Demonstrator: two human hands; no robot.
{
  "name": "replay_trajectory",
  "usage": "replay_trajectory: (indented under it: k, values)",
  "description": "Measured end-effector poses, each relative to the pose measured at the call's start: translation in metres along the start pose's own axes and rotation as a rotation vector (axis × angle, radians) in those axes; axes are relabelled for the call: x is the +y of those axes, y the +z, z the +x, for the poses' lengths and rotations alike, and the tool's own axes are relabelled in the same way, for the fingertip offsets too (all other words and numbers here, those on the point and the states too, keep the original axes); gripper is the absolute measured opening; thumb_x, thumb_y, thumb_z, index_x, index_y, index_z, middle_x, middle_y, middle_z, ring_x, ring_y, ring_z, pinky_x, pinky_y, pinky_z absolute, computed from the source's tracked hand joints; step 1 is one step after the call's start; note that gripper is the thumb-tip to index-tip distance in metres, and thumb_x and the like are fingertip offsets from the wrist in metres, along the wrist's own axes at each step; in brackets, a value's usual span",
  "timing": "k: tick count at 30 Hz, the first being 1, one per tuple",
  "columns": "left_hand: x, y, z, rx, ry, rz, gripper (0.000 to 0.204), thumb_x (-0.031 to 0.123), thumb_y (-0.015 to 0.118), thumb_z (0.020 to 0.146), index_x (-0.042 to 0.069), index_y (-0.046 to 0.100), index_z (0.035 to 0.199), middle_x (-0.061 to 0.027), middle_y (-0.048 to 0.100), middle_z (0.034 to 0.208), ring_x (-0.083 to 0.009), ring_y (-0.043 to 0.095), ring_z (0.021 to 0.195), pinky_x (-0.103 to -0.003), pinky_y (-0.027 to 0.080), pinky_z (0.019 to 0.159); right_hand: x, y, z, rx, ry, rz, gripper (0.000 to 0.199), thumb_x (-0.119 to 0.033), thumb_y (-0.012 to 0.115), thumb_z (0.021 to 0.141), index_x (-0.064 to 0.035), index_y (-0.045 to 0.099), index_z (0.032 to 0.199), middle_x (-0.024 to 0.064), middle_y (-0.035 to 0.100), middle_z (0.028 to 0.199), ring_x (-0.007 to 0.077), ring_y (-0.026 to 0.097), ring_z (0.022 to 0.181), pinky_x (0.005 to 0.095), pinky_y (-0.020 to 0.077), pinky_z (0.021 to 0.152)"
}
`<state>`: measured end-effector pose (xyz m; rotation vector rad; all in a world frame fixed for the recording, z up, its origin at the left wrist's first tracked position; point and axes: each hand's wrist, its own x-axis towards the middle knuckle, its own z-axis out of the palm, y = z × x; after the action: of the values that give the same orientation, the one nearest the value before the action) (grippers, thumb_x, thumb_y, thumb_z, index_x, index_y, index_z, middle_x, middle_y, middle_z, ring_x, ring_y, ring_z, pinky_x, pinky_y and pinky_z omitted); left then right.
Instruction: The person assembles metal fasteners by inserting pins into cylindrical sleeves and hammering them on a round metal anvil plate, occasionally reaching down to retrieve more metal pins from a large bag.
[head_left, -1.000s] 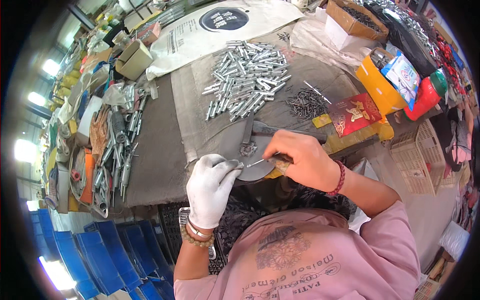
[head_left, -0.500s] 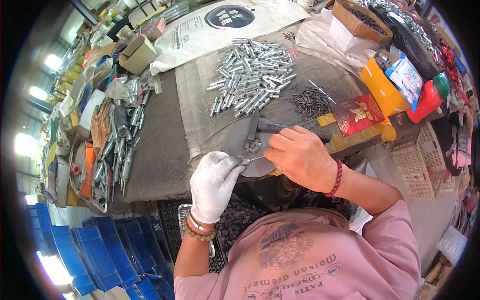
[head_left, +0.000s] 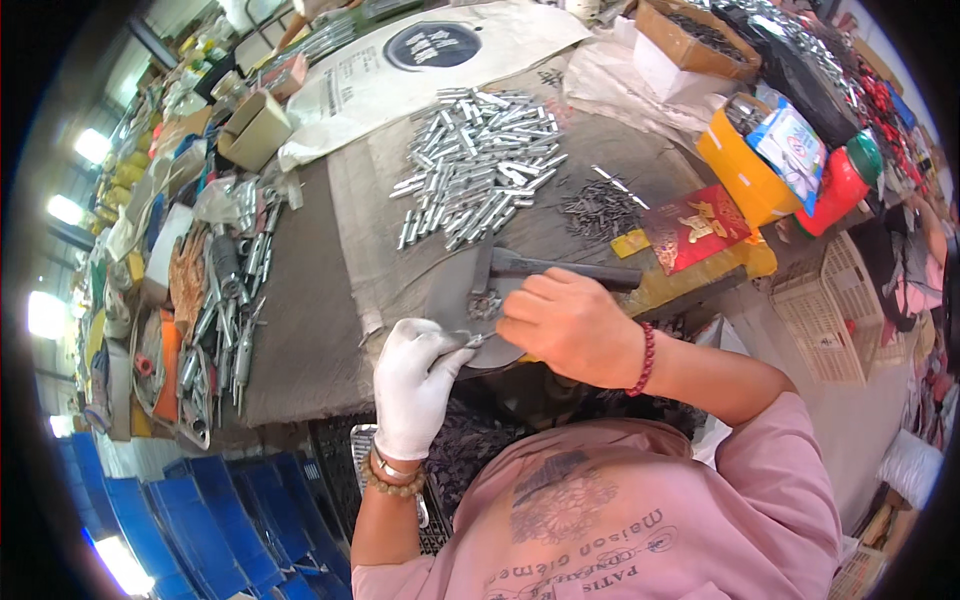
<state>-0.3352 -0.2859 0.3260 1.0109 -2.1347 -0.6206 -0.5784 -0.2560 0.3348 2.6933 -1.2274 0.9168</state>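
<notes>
My left hand (head_left: 412, 388), in a white glove, pinches a small shiny metal part (head_left: 476, 340) between thumb and fingers. Bare and closed, my right hand (head_left: 572, 328) has its fingertips right beside that part. Whatever lies inside its fingers is too small or hidden to name. Both hands are over the near edge of a grey round plate (head_left: 450, 300) at the bench front. Across the plate lies a hammer (head_left: 570, 270), its handle pointing right behind my right hand. A small clump of metal bits (head_left: 485, 304) sits by the hammer head.
Beyond the plate is a heap of silvery metal tubes (head_left: 480, 165), with dark pins (head_left: 602, 210) to its right. A red envelope (head_left: 698, 230), yellow box (head_left: 745, 170) and red bottle (head_left: 845, 185) stand right. Tools and metal rods (head_left: 225, 300) crowd the left; blue bins (head_left: 200, 515) stand below.
The whole view has shifted slightly, moving the bench left and down in the picture. My right fingertips have come a little closer to the left hand, which keeps its pinch on the metal part.
</notes>
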Motion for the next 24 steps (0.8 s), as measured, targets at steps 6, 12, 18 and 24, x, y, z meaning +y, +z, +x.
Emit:
replay_trajectory:
  k: [6,12,18,24]
  values:
    - [0.004,-0.004,-0.002,-0.007,0.002,0.05,0.018,-0.003,0.084,0.076,0.001,0.076,0.091,-0.0106,0.065,0.09,-0.0271,0.065,0.089,-0.037,0.052,0.081,0.001,-0.006,-0.008,0.071,0.027,0.008,0.022,-0.012,0.071,0.081,-0.0093,0.076,0.103,0.0033,0.064,0.096,0.0228,0.065,0.09,0.0367,0.0535,0.079]
    - [0.005,-0.002,-0.002,0.008,-0.031,0.049,0.017,0.002,0.085,0.078,0.003,0.077,0.093,-0.0111,0.067,0.092,-0.0298,0.066,0.09,-0.039,0.053,0.082,0.06,-0.049,-0.039,0.139,0.43,-0.181,0.023,-0.002,0.076,0.074,-0.01,0.074,0.095,0.0062,0.065,0.094,0.0295,0.068,0.094,0.0423,0.0569,0.082]
    - [0.009,-0.002,-0.001,0.018,-0.057,0.039,0.015,0.001,0.085,0.078,0.004,0.077,0.091,-0.0107,0.067,0.091,-0.0293,0.066,0.09,-0.039,0.053,0.082,0.077,-0.048,-0.029,-0.036,0.315,-0.104,0.02,-0.004,0.077,0.075,-0.0103,0.076,0.094,0.0054,0.065,0.096,0.028,0.067,0.1,0.0414,0.0568,0.086]
    - [0.005,-0.004,-0.001,0.004,0.026,0.045,0.017,-0.003,0.083,0.078,0.001,0.076,0.092,-0.0118,0.066,0.094,-0.0287,0.066,0.091,-0.037,0.053,0.083,0.082,-0.043,-0.013,-0.158,0.266,-0.156,0.013,-0.008,0.077,0.076,-0.009,0.073,0.089,0.006,0.065,0.097,0.0279,0.067,0.1,0.0417,0.0569,0.087]
